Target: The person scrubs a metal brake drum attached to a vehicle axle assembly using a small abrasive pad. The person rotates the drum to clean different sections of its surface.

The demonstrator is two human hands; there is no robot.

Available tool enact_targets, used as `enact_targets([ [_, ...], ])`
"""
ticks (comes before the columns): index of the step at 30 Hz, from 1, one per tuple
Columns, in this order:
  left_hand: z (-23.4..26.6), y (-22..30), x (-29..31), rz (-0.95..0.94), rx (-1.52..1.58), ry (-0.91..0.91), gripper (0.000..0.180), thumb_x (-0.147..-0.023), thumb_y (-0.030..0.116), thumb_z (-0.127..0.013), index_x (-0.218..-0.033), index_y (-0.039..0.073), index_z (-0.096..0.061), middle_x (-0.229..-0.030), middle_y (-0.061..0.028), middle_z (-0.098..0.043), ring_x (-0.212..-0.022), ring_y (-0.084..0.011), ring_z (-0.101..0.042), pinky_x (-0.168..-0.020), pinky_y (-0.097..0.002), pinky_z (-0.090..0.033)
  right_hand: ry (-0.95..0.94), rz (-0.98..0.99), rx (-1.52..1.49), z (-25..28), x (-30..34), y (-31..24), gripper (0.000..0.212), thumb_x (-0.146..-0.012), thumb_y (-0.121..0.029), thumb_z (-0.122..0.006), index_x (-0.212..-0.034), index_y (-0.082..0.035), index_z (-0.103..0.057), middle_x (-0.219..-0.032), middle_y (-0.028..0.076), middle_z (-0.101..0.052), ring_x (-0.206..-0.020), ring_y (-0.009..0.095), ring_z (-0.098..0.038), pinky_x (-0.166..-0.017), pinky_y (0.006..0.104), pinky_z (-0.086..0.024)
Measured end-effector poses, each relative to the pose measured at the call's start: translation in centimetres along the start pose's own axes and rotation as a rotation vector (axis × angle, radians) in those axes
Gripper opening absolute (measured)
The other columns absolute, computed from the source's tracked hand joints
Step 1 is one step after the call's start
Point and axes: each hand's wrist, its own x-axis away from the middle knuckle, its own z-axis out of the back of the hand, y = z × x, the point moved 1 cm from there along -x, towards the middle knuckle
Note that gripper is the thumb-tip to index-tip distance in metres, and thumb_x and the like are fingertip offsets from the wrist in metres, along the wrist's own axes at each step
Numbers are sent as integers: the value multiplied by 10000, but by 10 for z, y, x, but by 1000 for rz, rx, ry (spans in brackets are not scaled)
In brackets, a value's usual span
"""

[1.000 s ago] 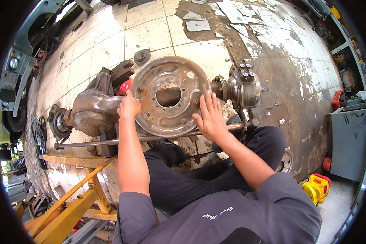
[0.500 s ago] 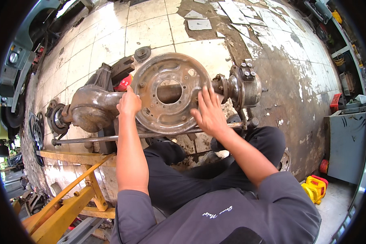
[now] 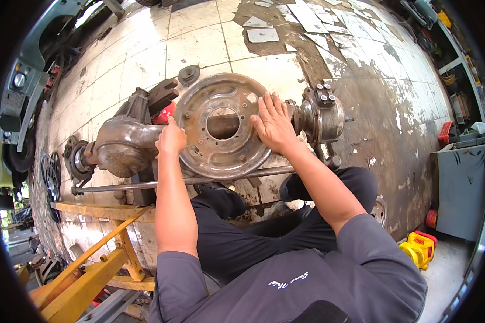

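A round, brown-stained metal brake backing plate (image 3: 199, 148), with a large centre hole and smaller holes round it, stands before me over a drive axle. My left hand (image 3: 171, 139) is closed on its left rim, thumb side up. Flat against the right part of the plate lies my right hand (image 3: 275, 124), its fingers stretched out and pointing away from me. Left of the plate bulges the axle's rounded differential housing (image 3: 123, 144). To the right sits the hub end (image 3: 328, 116) with several bright studs. The plate covers the middle of the axle.
A long steel rod (image 3: 129, 186) runs along the axle's near side. Yellow metal stands (image 3: 86, 269) are at lower left. A red object (image 3: 164, 112) shows behind the plate. Broken tiles (image 3: 263, 35) lie far off; a grey cabinet (image 3: 458, 188) is at right.
My right hand has moved farther away from me along the plate's right side and now lies flatter on it. My left hand keeps its place on the left rim.
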Motion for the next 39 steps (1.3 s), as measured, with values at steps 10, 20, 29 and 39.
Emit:
enact_targets([
  [10,-1,-5,-2,-13,14,-5,633,-942,269,-575,-1498,88,-332,-1341,-184,-587,-1240,-379,-562,-1009,-543,-426,111,21,-65,-9,28,4,607,-1054,-379,-331,-1478,56,-340,-1573,276,-240,-1464,455,-199,-1196,486,-209],
  [20,2,0,2,3,-12,-13,633,-944,270,-571,-1499,86,-328,-1333,-186,-592,-1252,-374,-557,-1012,-538,-427,93,86,-19,-6,61,0,545,-1046,-315,-364,-1411,85,-432,-1540,278,-313,-1435,479,-256,-1178,506,-247],
  [29,1,-9,-1,1,-25,9,626,-945,271,-569,-1494,87,-330,-1330,-174,-598,-1242,-383,-562,-1007,-538,-430,68,49,-92,-13,73,-10,540,-1039,-344,-366,-1412,34,-465,-1559,218,-323,-1452,456,-236,-1169,544,-249],
  [39,-2,-5,-2,-2,-22,5,634,-936,264,-580,-1491,85,-333,-1310,-194,-604,-1226,-395,-569,-1005,-537,-436,109,55,-50,-12,66,-10,525,-1065,-326,-316,-1432,25,-449,-1575,205,-303,-1464,460,-203,-1182,535,-214],
])
